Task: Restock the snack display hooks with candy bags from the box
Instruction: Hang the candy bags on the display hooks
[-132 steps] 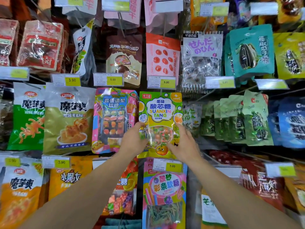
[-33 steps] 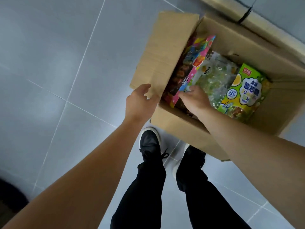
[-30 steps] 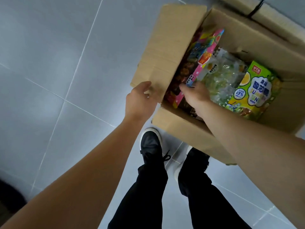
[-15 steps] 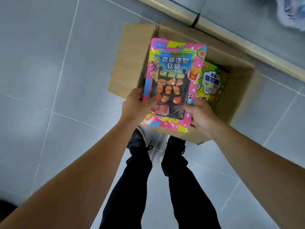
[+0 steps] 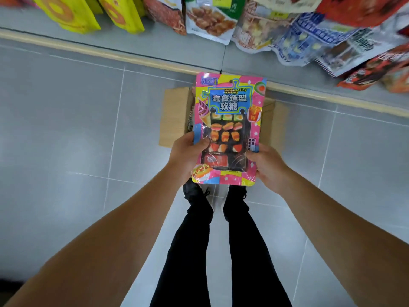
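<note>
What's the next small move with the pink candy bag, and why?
Probably lift the pink candy bag up toward the hanging snack packs. The left hand and right hand grip its lower edges, it is upright with the hang hole on top, and it is already out of the box.

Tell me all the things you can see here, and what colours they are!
candy bag: one, pink with yellow and blue, held up in the middle, above the box
cardboard box: one, brown, on the floor behind the bag, mostly hidden
hanging snack bags: several, yellow, red, white and blue, along the top edge
floor tiles: grey, all around
shoes: two, black, below the bag
legs: two, black trousers, bottom middle
left hand: one, grips the bag's lower left edge
right hand: one, grips the bag's lower right edge
</note>
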`<action>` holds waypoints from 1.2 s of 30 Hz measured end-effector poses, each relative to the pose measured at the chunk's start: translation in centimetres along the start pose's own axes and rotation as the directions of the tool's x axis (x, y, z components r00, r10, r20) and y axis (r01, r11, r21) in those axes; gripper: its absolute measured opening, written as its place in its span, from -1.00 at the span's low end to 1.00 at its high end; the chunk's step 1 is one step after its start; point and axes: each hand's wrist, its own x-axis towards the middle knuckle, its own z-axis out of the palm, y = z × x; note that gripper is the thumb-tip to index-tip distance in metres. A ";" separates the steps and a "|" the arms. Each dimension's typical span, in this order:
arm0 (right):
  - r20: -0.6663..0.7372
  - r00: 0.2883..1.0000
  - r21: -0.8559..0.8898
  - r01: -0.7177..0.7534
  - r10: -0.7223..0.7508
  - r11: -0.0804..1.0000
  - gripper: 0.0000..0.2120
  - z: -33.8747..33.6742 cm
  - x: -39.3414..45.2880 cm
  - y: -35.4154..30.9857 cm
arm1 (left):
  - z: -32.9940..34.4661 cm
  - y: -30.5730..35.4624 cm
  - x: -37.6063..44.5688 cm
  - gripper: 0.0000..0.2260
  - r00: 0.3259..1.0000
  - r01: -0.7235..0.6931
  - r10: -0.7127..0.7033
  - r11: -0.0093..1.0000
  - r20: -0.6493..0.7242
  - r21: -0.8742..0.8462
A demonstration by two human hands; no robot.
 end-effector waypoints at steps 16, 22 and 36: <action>-0.091 0.972 0.268 0.234 -0.217 0.934 -0.76 -10.0 -28.7 0.0 | 6.4 6.9 -25.6 -0.80 0.941 -0.279 0.265 0.959 0.209 0.042; -0.153 0.886 0.308 0.464 -0.438 0.831 -0.72 -17.8 -37.7 1.5 | 12.5 9.0 -36.2 -0.85 0.835 -0.493 0.474 0.870 0.280 -0.001; -0.258 0.573 0.227 0.819 -0.778 0.527 -0.57 -31.4 -61.2 -3.3 | 21.9 19.9 -60.1 -0.81 0.478 -0.821 0.793 0.556 0.377 -0.130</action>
